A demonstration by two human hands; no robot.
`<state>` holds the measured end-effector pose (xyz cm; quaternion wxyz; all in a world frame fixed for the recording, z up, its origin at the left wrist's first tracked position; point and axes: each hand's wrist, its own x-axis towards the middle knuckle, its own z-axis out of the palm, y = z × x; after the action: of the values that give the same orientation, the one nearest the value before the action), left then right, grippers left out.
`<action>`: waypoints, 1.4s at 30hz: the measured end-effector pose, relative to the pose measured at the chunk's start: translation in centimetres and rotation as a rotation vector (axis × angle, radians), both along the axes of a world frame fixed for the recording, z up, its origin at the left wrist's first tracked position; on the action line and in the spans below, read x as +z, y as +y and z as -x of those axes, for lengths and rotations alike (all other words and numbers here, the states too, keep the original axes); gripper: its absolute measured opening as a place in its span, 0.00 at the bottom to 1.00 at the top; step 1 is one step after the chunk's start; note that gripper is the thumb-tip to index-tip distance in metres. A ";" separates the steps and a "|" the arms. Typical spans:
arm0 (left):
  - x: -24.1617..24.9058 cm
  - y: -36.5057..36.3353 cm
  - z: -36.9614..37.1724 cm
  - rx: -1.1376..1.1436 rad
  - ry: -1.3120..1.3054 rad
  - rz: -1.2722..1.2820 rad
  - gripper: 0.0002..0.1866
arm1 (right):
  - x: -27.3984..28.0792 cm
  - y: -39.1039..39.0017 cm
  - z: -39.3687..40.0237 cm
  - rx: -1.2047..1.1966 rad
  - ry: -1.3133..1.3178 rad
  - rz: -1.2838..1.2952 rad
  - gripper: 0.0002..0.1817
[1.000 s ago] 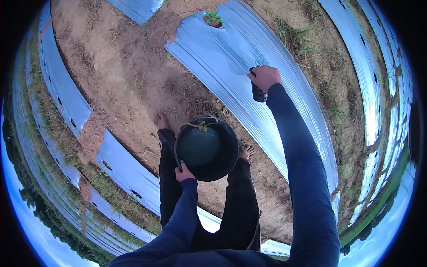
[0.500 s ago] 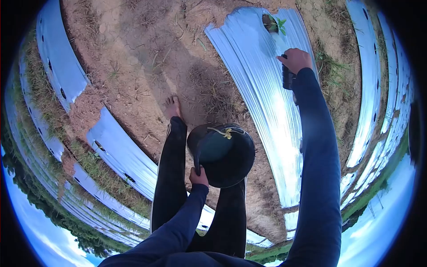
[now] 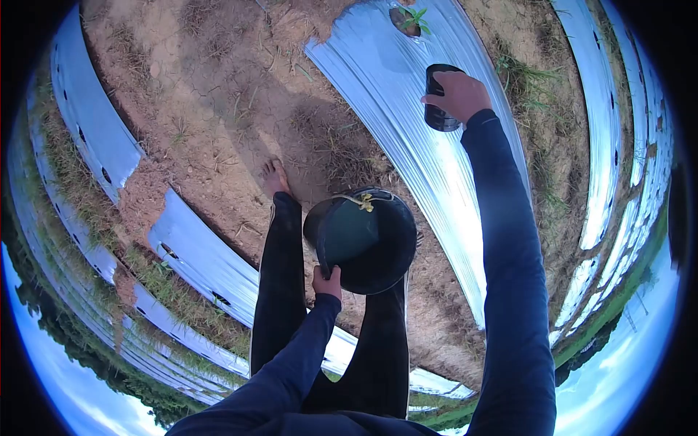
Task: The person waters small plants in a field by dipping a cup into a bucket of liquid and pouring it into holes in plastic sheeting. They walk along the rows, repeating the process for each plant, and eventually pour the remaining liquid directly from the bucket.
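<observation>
My left hand point(image 3: 327, 282) grips the near rim of a black bucket point(image 3: 398, 251), which hangs tilted in front of my legs. Its mouth faces me, showing a dark greenish inside, and a rope handle with a yellow knot point(image 3: 366, 203) lies along the far rim. Out ahead, my right hand point(image 3: 465, 96) is closed around a small black cup-like container point(image 3: 439, 120), held above the silver plastic mulch point(image 3: 407, 94). Beyond that container, a green seedling point(image 3: 416, 20) stands in a round hole point(image 3: 401, 25) cut in the sheet.
Bare soil point(image 3: 218, 80) with dry grass runs along the left of the bed, where a bare foot point(image 3: 275, 176) rests. More mulched rows point(image 3: 196, 232) with holes lie to the left, others point(image 3: 600, 145) to the right. Grass tufts point(image 3: 523, 76) edge the bed.
My right hand has moved left in the view and turned, so more of the black container shows. The bucket's mouth has swung further towards me. The seedling sits higher and further left in view.
</observation>
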<state>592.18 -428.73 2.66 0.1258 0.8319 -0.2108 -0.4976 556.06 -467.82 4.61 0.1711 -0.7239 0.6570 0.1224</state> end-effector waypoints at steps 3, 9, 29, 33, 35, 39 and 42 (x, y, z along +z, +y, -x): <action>-0.1 -0.9 0.3 -0.046 0.154 0.054 0.13 | 4.0 7.7 -3.6 0.014 -0.133 -0.133 0.18; 3.0 -6.0 0.0 -0.001 0.246 0.049 0.17 | -3.8 21.5 -13.3 -0.195 -0.664 -0.765 0.25; 23.7 -46.1 -18.2 -0.320 0.192 0.500 0.19 | -0.1 -14.7 -38.5 -0.460 -0.605 -0.090 0.20; 23.5 -55.7 -20.3 -0.272 0.193 0.483 0.17 | 5.2 -23.9 -41.1 -0.221 -0.505 0.114 0.11; 20.7 -60.5 -21.6 -0.198 0.206 0.480 0.17 | 6.5 -28.4 -41.7 -0.163 -0.385 0.090 0.10; 13.5 -68.9 -24.2 0.020 0.305 0.405 0.16 | 9.2 -36.6 -41.8 -0.106 -0.376 0.316 0.08; 10.0 -75.0 -26.0 0.096 0.223 0.155 0.14 | 9.2 -42.9 -41.0 -0.051 -0.374 0.275 0.09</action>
<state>618.13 -503.76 12.63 0.2360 0.7683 -0.1932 -0.5628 597.04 -510.70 13.80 0.1927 -0.7336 0.6425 -0.1091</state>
